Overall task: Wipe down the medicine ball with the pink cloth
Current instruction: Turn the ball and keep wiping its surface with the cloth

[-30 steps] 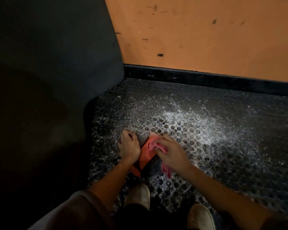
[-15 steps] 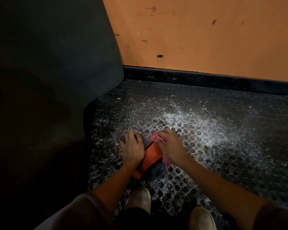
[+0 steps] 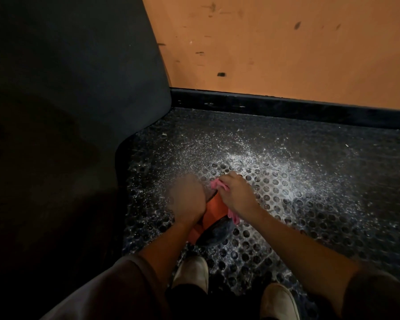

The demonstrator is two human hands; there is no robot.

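Our left hand (image 3: 187,199) has shifted slightly on the left side of the medicine ball (image 3: 215,210) and now smears with motion, so we cannot tell how its fingers lie; it seems to steady the ball. The ball sits on the holed rubber mat (image 3: 286,181) between both hands, just ahead of our shoes (image 3: 191,273), showing an orange panel and a dark lower part. The pink cloth (image 3: 214,183) has travelled from the ball's middle to its far edge, bunched under our right hand (image 3: 237,197), whose fingers curl round it, a tail hanging by the wrist. We judge the wiping well underway. The ball's far side and underside are hidden.
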